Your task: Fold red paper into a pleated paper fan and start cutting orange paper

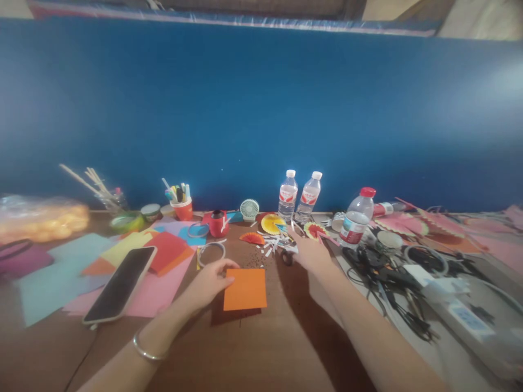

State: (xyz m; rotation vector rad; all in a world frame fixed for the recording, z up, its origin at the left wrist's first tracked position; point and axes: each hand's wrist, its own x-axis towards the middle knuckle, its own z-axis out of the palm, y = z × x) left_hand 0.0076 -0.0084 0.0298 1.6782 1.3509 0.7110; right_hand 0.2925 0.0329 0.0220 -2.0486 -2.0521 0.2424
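My left hand (216,279) grips a square sheet of orange paper (245,289) by its upper left corner, thumb on top. The sheet is held just above the brown table, casting a shadow beneath. My right hand (307,247) reaches forward over the table, palm down, among paper scraps (269,250). A dark loop like a scissors handle (287,257) shows beside it. Its fingers are blurred and partly hidden, so their grip is unclear. Just beyond are a yellow pleated paper round (273,224), a small orange-red paper fan (252,238) and a red-and-cream pleated piece (314,231).
Coloured paper sheets (163,288) and a phone (120,283) lie left. Behind stand a pen cup (182,209), a red pot (218,224), a small fan (249,209) and water bottles (287,196). At right are a red-capped bottle (356,220), cables (392,296) and a power strip (469,321).
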